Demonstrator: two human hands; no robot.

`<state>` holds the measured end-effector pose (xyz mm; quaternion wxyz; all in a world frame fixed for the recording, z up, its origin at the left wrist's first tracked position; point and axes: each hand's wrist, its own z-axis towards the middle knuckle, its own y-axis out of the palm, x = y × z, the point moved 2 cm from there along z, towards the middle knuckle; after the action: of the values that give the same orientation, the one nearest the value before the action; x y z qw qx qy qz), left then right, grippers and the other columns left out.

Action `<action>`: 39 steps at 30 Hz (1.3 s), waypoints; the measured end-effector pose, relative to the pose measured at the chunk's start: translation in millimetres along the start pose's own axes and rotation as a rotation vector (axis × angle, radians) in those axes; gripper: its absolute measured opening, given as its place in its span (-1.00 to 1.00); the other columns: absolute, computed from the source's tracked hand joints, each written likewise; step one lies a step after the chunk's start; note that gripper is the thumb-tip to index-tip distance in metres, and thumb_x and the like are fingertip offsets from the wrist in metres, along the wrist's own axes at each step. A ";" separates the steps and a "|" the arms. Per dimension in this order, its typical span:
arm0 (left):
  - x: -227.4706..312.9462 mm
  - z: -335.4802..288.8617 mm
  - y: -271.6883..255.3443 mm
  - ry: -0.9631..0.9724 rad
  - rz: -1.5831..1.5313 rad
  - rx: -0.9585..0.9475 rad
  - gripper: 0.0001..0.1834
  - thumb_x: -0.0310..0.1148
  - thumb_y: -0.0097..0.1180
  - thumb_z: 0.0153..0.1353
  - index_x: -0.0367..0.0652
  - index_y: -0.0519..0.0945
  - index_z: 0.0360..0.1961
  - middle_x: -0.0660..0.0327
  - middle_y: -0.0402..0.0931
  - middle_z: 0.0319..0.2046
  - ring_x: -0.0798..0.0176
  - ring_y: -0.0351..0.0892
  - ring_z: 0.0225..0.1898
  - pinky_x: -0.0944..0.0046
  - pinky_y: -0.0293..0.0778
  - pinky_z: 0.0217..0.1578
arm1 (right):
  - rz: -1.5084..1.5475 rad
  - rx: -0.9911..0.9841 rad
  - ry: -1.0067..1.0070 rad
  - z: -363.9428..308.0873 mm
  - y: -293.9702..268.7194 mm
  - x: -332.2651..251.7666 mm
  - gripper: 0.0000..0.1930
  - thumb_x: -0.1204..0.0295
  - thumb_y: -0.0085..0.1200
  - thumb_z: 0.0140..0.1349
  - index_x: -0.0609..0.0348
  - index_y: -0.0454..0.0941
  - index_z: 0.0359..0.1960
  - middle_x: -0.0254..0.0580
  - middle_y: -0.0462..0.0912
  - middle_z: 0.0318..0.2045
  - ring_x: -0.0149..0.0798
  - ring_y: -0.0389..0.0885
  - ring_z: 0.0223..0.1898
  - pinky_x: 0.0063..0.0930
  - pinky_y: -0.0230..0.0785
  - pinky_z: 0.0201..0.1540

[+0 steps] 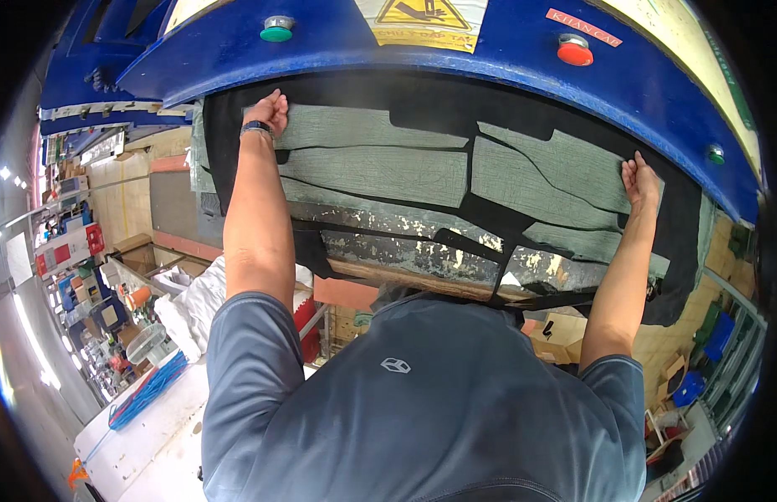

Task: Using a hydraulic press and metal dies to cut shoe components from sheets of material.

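A large black sheet (pixel 439 94) with several long curved openings cut through it lies across the machine bed in front of me. Through the openings shows a grey-green, finely scored board (pixel 405 176). My left hand (pixel 270 113), with a dark band at the wrist, is closed at the sheet's far left, fingers curled on the black material. At the far right my right hand (pixel 641 184) is also closed on the sheet, its fingertips partly hidden. Both arms reach forward, wide apart. Narrow black strips of the sheet hang over the worn near edge (pixel 397 255) of the bed.
A blue machine beam (pixel 506 58) spans just beyond the sheet, carrying a green button (pixel 276 33), a red button (pixel 575 53) and a warning sign (pixel 426 21). At left stand a white table (pixel 146 435) with blue strands (pixel 150 389) and a white bundle (pixel 196 309).
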<state>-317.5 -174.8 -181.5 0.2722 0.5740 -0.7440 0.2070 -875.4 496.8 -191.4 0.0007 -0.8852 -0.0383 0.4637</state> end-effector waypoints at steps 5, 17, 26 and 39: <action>-3.4 -23.6 0.7 0.114 0.592 0.217 -0.50 0.05 0.33 0.43 0.05 0.54 -0.60 0.40 0.46 -0.72 0.42 0.32 -0.76 0.34 0.14 -0.74 | -0.350 0.084 -0.121 -26.9 -25.3 0.9 -0.71 0.26 0.28 0.48 0.10 0.56 -0.39 -0.30 0.70 -0.47 -0.36 0.76 -0.48 -0.50 0.70 -0.42; -68.7 -82.3 -65.8 0.302 0.875 0.239 -0.46 0.02 0.39 0.37 -0.08 0.51 -0.62 0.28 0.58 -0.69 0.34 0.42 -0.78 0.26 0.27 -0.72 | -0.510 0.139 -0.152 -80.1 -79.2 41.2 -0.65 0.21 0.25 0.50 0.05 0.51 -0.45 -0.40 0.62 -0.56 -0.41 0.67 -0.56 -0.52 0.56 -0.50; -89.9 -106.5 -79.0 0.325 0.811 0.250 -0.46 -0.04 0.43 0.35 -0.03 0.42 -0.62 0.31 0.59 -0.69 0.40 0.44 -0.77 0.29 0.22 -0.76 | -0.528 0.159 -0.156 -86.3 -91.1 58.4 -0.59 0.20 0.23 0.52 0.09 0.46 -0.50 -0.36 0.57 -0.61 -0.39 0.60 -0.64 -0.51 0.52 -0.59; -97.0 -124.5 -144.3 0.744 0.875 0.728 -0.63 -0.04 0.43 0.26 -0.17 0.81 -0.28 0.02 0.78 -0.46 0.08 0.82 -0.41 0.13 0.69 -0.17 | -1.058 0.398 -0.372 -88.4 -137.9 50.4 -0.63 0.13 0.36 0.38 0.24 0.62 -0.25 -0.13 0.74 -0.42 -0.18 0.76 -0.40 -0.28 0.56 -0.39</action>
<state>-138.4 -62.5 -149.1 0.1907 0.1656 -0.6477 0.7188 -783.6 640.8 -177.3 0.3910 -0.6325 -0.3861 0.5459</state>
